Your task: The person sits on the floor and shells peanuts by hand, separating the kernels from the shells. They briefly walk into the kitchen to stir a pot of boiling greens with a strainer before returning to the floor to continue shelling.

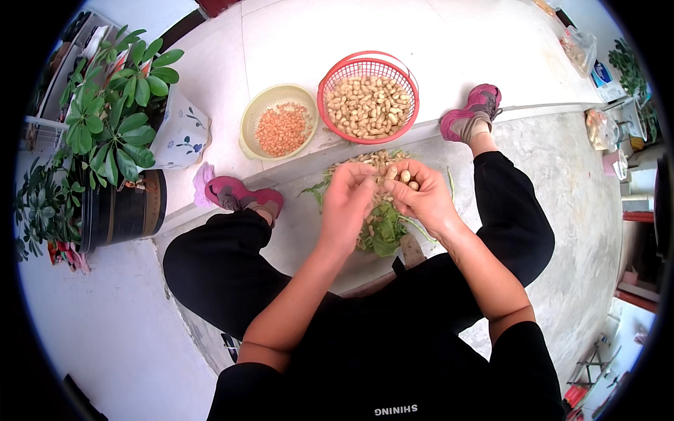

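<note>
My right hand [424, 197] holds several unshelled peanuts [405, 177] in its curled fingers. One of them sticks out towards my left hand [347, 197]. The left fingertips are bent in close to the right thumb and forefinger; whether they pinch anything is too blurred to tell. Beyond both hands, on the raised tiled step, stands a red plastic basket [416, 113] heaped with unshelled peanuts [368, 105]. To its left, a pale yellow colander [246, 118] contains shelled reddish peanut kernels [283, 131]. Below my hands, broken shells [376, 157] and green leaves [387, 231] lie on the ground.
My pink shoes rest on the step [231, 173], left shoe [245, 197] and right shoe [471, 113]. A white flowerpot [181, 129] and a dark planter [126, 210] with leafy plants stand at left. Plastic bags [579, 50] lie at far right.
</note>
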A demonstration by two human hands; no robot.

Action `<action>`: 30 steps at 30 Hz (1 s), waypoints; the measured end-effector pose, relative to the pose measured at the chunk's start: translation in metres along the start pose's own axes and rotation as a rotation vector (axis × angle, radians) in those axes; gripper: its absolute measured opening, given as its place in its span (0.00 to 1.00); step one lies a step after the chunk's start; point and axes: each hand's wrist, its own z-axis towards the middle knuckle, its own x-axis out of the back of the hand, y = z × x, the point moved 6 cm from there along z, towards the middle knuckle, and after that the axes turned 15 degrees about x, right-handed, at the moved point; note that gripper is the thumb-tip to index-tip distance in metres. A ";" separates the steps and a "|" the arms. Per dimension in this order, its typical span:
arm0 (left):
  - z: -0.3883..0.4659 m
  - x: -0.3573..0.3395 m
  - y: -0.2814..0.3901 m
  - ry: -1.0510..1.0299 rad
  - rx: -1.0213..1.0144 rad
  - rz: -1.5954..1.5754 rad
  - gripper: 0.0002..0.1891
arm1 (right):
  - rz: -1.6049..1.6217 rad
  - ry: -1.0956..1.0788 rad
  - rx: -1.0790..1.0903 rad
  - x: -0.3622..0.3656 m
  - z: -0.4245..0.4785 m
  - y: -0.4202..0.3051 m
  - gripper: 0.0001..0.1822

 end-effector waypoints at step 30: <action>0.000 -0.004 -0.002 -0.106 0.123 -0.109 0.05 | -0.146 -0.118 0.041 -0.003 -0.003 -0.006 0.11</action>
